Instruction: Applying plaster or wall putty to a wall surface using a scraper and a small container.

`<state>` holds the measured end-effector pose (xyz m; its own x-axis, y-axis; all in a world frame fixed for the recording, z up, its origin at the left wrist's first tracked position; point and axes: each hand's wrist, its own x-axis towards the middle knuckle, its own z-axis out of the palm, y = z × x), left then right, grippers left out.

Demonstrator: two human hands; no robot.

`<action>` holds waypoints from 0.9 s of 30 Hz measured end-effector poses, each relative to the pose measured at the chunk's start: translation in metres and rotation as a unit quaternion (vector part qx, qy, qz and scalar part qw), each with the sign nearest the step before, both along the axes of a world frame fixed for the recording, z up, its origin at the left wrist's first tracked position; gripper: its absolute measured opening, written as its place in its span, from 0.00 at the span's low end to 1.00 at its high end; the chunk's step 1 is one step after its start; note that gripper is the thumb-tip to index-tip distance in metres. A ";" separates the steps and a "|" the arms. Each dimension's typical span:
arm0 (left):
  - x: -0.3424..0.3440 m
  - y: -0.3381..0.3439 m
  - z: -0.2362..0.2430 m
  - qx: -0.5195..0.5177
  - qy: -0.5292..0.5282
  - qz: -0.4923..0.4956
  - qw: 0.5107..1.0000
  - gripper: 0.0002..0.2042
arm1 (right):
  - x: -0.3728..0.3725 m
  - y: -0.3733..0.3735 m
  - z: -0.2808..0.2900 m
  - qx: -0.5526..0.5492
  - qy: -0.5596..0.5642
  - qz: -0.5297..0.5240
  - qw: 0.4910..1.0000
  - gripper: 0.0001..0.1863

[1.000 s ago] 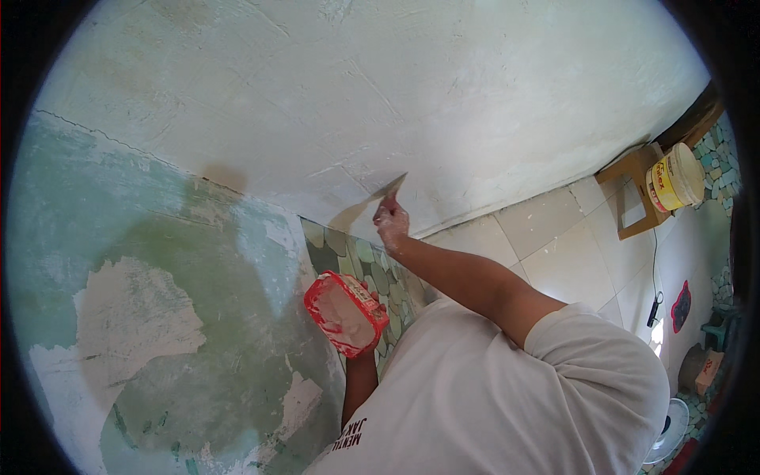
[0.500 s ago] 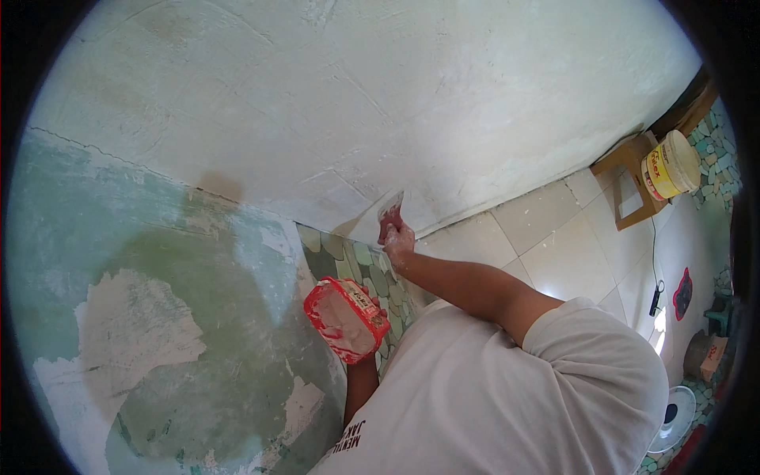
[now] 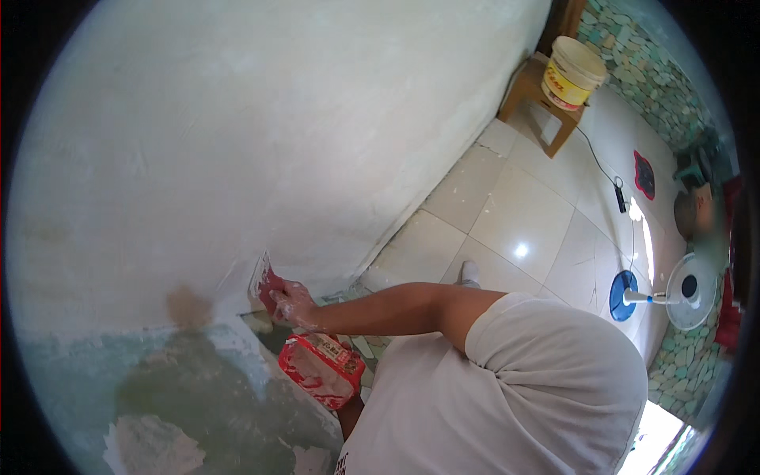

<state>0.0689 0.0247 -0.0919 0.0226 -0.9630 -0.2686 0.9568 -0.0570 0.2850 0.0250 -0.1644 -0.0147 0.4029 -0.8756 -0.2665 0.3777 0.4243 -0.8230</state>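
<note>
My right hand (image 3: 294, 304), smeared with white paste, is closed round a red-handled putty knife (image 3: 271, 283). The blade lies against the pale wall (image 3: 237, 142), low down near the corner. Just below, my left hand (image 3: 349, 410) supports a red plastic tub (image 3: 321, 372) from beneath; the tub mostly hides its fingers. Whitish paste lies inside the tub and coats its rim. Left of the tub is a green wall surface (image 3: 237, 388) with pale patches, crossed by my shadow.
Floor tiles (image 3: 522, 210) stretch to the right, with a foot (image 3: 469, 273) on them. Beyond are a bucket (image 3: 574, 73) on a brown stool (image 3: 546, 119), a cable with a black socket block (image 3: 620, 195), a red-edged mat (image 3: 644, 175) and a standing fan (image 3: 687, 289).
The view has swung, so wall, bucket and fan sit differently in the picture. My right hand and putty knife are now closer to the tub. Both hands keep their holds.
</note>
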 end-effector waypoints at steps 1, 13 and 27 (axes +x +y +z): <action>-0.004 -0.005 0.009 -0.006 -0.003 -0.041 0.999 0.39 | -0.015 -0.004 -0.003 -0.004 0.000 -0.022 1.000 0.11; -0.117 -0.013 0.138 -0.131 -0.066 -0.152 0.977 0.34 | -0.289 0.037 0.081 0.035 -0.046 -0.248 0.967 0.13; -0.422 -0.150 0.178 -0.136 -0.129 -0.347 0.919 0.33 | -0.606 0.144 0.198 -0.123 -0.019 -0.438 0.890 0.14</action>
<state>-0.3531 -0.1257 0.0862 -0.5934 -0.8002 -0.0873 0.6154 -0.5209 0.5916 -0.5814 -0.0203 0.1830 -0.4581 -0.8886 -0.0241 0.5047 -0.2377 -0.8300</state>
